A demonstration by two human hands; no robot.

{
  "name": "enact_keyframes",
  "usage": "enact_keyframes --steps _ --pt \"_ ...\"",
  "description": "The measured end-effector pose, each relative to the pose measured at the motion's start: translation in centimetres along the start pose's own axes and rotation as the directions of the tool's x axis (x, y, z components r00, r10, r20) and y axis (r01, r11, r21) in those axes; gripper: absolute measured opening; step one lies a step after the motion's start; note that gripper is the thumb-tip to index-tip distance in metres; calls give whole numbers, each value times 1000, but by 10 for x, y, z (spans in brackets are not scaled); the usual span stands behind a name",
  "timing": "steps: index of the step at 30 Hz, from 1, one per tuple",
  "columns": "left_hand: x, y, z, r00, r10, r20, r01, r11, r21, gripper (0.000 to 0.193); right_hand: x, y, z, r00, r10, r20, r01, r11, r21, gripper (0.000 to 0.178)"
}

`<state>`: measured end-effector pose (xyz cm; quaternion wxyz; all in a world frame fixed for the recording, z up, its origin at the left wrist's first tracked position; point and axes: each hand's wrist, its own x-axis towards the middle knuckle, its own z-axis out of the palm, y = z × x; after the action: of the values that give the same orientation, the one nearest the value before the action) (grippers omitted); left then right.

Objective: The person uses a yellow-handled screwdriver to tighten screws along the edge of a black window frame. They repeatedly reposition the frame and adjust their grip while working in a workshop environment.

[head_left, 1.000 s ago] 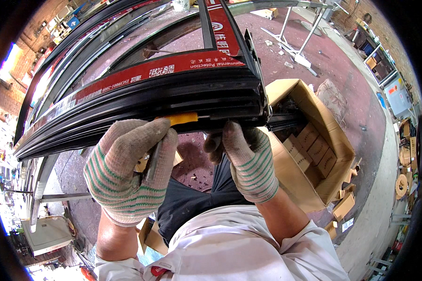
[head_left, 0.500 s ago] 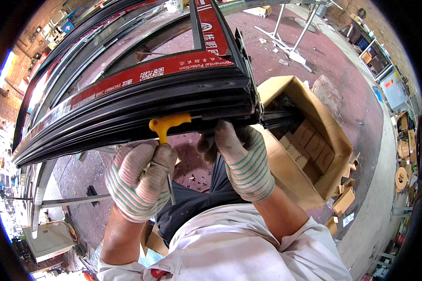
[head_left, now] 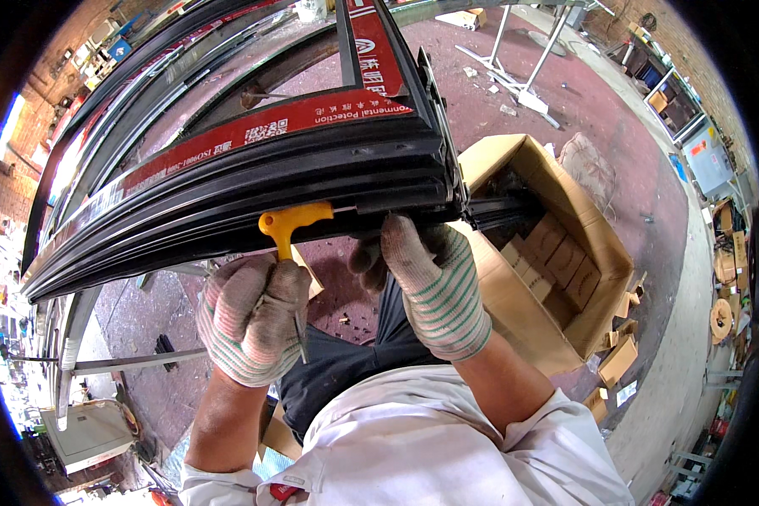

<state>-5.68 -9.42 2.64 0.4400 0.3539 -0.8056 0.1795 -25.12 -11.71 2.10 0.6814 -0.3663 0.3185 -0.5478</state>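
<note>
Through the head view I have the left hand (head_left: 257, 316), in a striped glove, closed round the stem of a yellow T-handle hex key (head_left: 299, 219). The crossbar of the key lies along the near edge of a black window frame (head_left: 329, 158), left of its near right corner, and a thin steel tip runs from the bar's right end toward that corner. Out of the bottom of the fist I see a steel shaft (head_left: 303, 344) pointing down. The right hand (head_left: 434, 291), gloved to match, has its thumb up against the frame's near edge, just beside the same corner, fingers curled below; I cannot tell whether it pinches anything there. Red protective tape (head_left: 228, 142) runs along the frame's upper face, and a metal strip (head_left: 434, 110) follows its right edge. Beyond that corner, to my right, an open cardboard box (head_left: 605, 253) stands on the dark red floor (head_left: 514, 122), with small brown cartons (head_left: 557, 261) inside
</note>
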Motion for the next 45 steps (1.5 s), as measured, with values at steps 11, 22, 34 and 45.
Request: enact_keyframes --steps 11,22,34,45 --pt "31 8 -14 988 -153 -38 151 987 -49 37 -1 2 4 999 -3 -33 4 1000 23 25" --pt "56 15 -30 934 -347 88 355 929 -101 23 -1 4 4 999 8 -31 -7 999 43 26" --pt "71 10 -38 903 -388 182 418 893 -169 20 -1 3 4 999 3 -45 -3 1000 9 26" --pt "70 5 -36 918 -355 175 384 907 -175 18 -1 3 4 999 -6 -46 7 1000 21 26"
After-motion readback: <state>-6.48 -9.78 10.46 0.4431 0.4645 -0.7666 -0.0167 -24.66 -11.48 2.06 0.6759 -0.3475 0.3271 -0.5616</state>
